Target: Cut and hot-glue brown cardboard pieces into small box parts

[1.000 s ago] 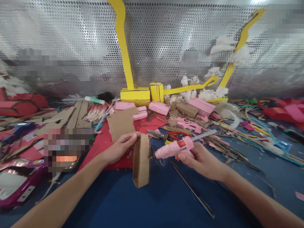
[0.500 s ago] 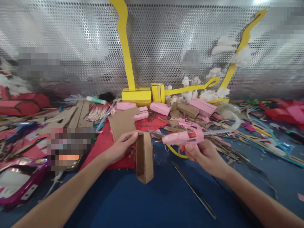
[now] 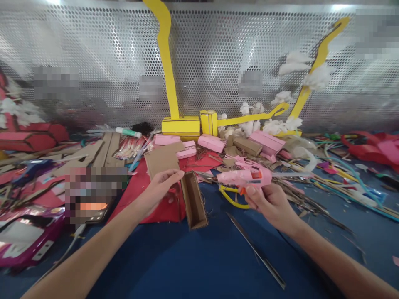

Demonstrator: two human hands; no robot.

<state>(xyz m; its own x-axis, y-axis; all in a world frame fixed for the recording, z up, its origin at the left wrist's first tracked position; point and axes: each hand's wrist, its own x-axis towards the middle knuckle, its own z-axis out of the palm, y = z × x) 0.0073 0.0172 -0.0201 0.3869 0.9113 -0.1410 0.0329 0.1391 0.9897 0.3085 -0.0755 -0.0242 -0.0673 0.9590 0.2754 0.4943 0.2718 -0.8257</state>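
My left hand [image 3: 163, 189] is closed on the upper left edge of a small, narrow cardboard box [image 3: 197, 203]. Its hollow inside faces me, and the box leans slightly. My right hand [image 3: 269, 203] is wrapped round the handle of a pink glue gun [image 3: 245, 177], whose nozzle points left toward the box without touching it. A clear glue stick [image 3: 291, 175] sticks out of the gun's back end. Below the gun, a metal blade [image 3: 255, 251] lies on the blue table. Under my left hand lies red sheet material [image 3: 134, 199], with a flat cardboard piece [image 3: 165, 155] on it.
Yellow paper-covered boxes [image 3: 181, 124] with long strips stand against the perforated metal panel [image 3: 212, 54]. Pink boxes [image 3: 212, 142] and cardboard scraps lie before them. A purple package [image 3: 28, 236] is at left; yellow-handled scissors [image 3: 232, 199] lie behind the gun.
My left hand has turned the cardboard box so its open side faces me more. The glue gun has shifted slightly right and levelled, still in my right hand.
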